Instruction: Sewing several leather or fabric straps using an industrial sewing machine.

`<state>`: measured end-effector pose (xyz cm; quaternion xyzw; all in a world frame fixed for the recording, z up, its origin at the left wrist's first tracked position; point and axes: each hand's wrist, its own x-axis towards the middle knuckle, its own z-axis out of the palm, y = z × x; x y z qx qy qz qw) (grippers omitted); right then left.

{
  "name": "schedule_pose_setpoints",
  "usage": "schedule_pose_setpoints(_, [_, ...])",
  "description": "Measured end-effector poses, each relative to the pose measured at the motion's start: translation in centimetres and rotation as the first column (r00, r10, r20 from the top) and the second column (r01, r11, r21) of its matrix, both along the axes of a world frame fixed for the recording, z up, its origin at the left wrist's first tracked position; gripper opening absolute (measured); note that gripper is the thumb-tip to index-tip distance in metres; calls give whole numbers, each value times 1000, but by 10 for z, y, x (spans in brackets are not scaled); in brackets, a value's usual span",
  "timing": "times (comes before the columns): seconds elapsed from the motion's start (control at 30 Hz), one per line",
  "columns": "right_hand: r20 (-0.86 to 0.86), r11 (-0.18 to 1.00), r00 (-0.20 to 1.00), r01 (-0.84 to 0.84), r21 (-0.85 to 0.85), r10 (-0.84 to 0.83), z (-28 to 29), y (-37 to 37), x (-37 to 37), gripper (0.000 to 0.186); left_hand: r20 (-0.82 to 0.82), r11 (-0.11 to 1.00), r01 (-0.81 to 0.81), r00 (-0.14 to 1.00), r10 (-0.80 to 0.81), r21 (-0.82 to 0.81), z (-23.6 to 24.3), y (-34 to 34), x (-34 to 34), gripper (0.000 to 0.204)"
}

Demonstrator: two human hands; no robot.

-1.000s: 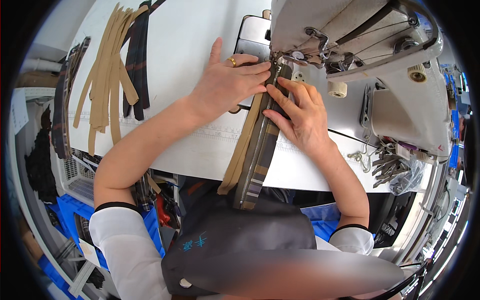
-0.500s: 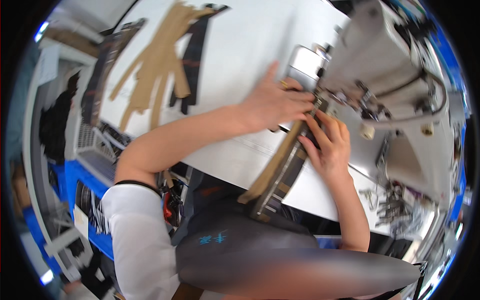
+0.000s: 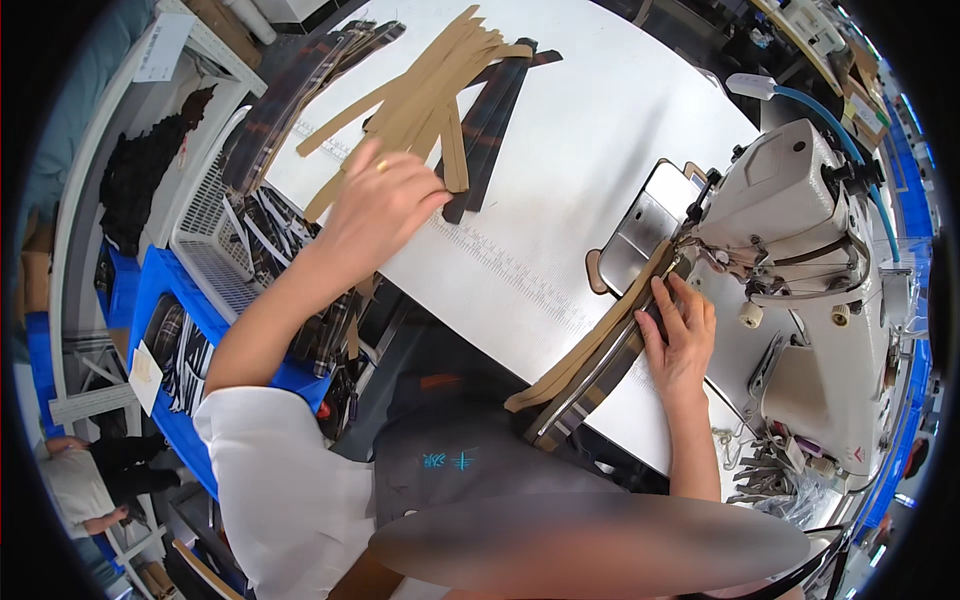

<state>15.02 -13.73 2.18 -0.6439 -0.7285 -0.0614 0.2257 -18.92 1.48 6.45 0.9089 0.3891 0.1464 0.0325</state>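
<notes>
A long zipper [image 3: 590,375], with a plaid fabric strip and a tan strip [image 3: 565,372] along it, runs from my lap up to the needle area of a white sewing machine [image 3: 770,190]. My right hand [image 3: 685,345] lies at the edge of this zipper just below the presser foot, thumb and fingers pressed on it. Out to the left, my left hand [image 3: 385,210] is at the lower ends of the tan fabric strips [image 3: 425,95]. Its fingers are curled together and slightly blurred; what they pinch, if anything, is hidden. Dark strips [image 3: 490,130] lie beside the tan ones.
Plaid strips [image 3: 290,105] hang over the table's left edge above a white basket [image 3: 215,255]. A blue bin [image 3: 170,370] with striped pieces stands below. A shiny metal plate [image 3: 645,225] sits left of the needle. Metal tools [image 3: 775,475] lie at the lower right.
My left hand has left the zipper by the needle and moved left to the tan strips. My right hand stays on the zipper. The view has shifted, showing more of the machine.
</notes>
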Motion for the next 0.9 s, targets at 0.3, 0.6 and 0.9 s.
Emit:
schedule_pose_setpoints(0.3, [-26, 1000, 1000, -5, 6, 5, 1, 1, -2, 45, -160, 955, -156, 967, 200, 252, -43, 14, -43, 40])
schedule_pose_setpoints(0.6, [-62, 1000, 998, 10, 0, -10, 3, 1, -2, 42, -113, 958, -130, 980, 163, 255, -39, 135, 70, 26])
schedule_pose_setpoints(0.9, [-34, 1000, 999, -5, 1, 5, 0, 2, -2, 42, -120, 947, -311, 940, 319, 77, -40, 247, 151, 21])
